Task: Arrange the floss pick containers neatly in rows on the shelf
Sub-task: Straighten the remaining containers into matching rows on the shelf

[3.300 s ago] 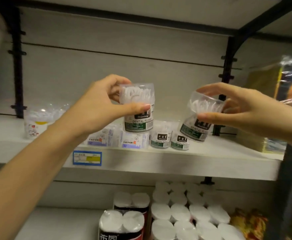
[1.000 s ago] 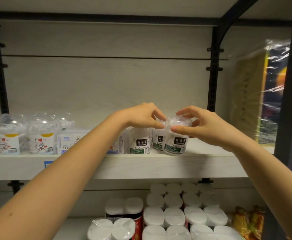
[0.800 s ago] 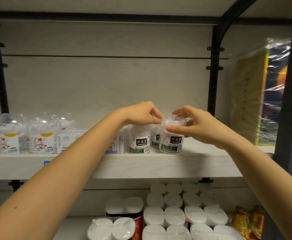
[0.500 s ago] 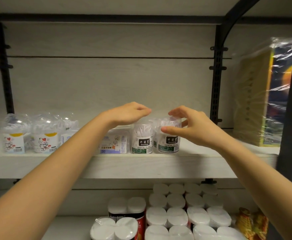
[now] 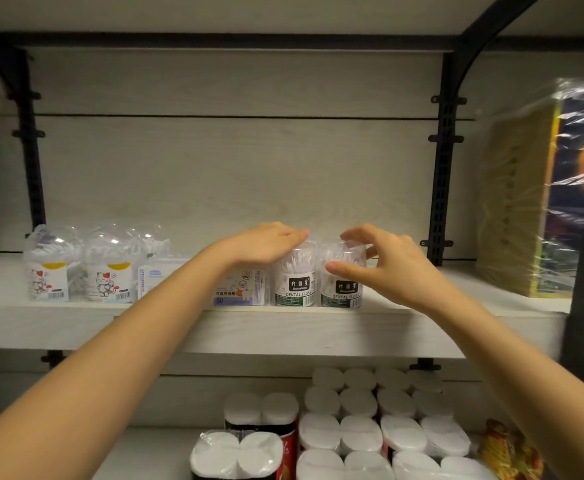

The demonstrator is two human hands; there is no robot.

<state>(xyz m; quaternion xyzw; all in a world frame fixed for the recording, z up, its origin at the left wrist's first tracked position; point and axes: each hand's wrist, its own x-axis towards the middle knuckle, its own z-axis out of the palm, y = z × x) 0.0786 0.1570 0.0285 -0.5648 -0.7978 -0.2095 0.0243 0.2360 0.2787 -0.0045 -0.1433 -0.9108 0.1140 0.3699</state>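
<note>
Head view, at the shelf (image 5: 283, 327). 2 floss tubs stand upright at its front edge, side by side, touching or nearly so: left tub (image 5: 295, 277) and right tub (image 5: 342, 275). Both labels face me and the bases sit level with each other.

Left hand (image 5: 266, 242): fingers straight and flat, lying across the lid of the left tub, gripping nothing. Right hand (image 5: 384, 258): fingers curled over the lid of the right tub, thumb on its front wall. It looks like a light pinch.

The left tub sits just beside a flat box (image 5: 240, 287), with no gap I can make out. Further left, 2 cat tubs (image 5: 46, 271) line up along the same edge. A wrapped pack (image 5: 539, 202) stands well apart to the right. Rolls (image 5: 352, 410) are on the level below, not my concern.

Progress, my read: the front pair is placed and squared. Left to do: let go of the right tub, lift both hands clear, and check that neither tub tips. I cannot tell whether more tubs stand behind these 2, because the hands and the front pair hide that ground. I see no loose floss tubs elsewhere on the shelf, so I judge the job near its end
</note>
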